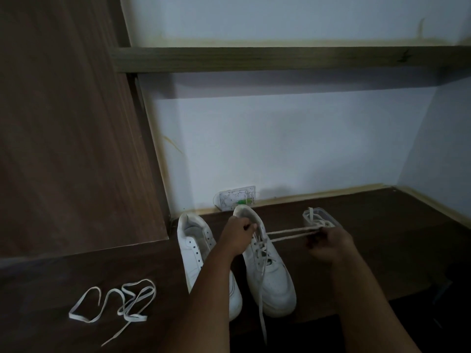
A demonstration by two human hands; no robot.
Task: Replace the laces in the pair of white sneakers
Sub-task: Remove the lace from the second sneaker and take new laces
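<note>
Two white sneakers stand side by side on the dark wooden surface, toes toward me. The left sneaker (193, 248) has bare eyelets and no lace. The right sneaker (274, 273) is partly laced with a beige lace (290, 233). My left hand (235, 236) pinches the lace at the top eyelets near the heel. My right hand (328, 244) grips a loop of the same lace, stretched taut to the right in two strands. One lace end trails down over the toe toward me.
A loose white flat lace (119, 301) lies in a tangle at the front left. A small clear plastic box (319, 217) holding more lace sits behind my right hand. A clear packet (235, 198) leans against the wall. A brown panel stands at the left.
</note>
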